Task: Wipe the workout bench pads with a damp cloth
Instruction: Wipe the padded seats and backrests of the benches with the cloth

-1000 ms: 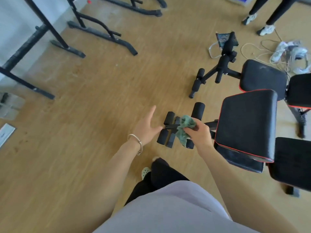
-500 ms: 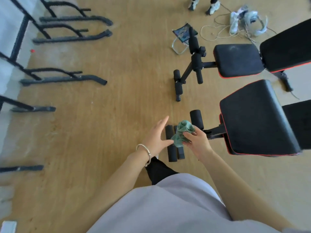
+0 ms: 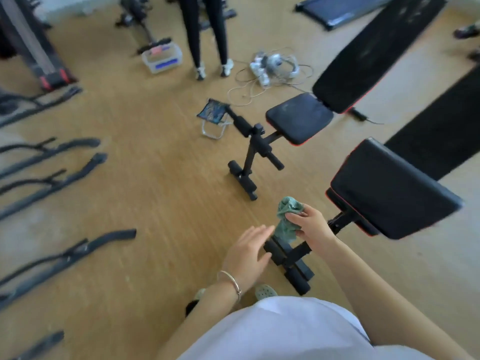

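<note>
Head view: I'm watching right hand [image 3: 310,226] pinching cloth [image 3: 287,215].
Left hand [image 3: 246,255]: hovering open, empty.
Risk: I'm judging bunched cloth slipping before reaching seat pad [image 3: 389,188].

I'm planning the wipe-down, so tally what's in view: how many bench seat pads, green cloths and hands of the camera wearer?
Seat pads: 2
Green cloth: 1
Wearer's hands: 2, left hand free, right hand gripping the cloth
Total: 5

left wrist: silver bangle [image 3: 233,281] | top [image 3: 285,331]: pale lilac | trousers [image 3: 191,307]: black | clogs [image 3: 265,291]: pale green
</note>
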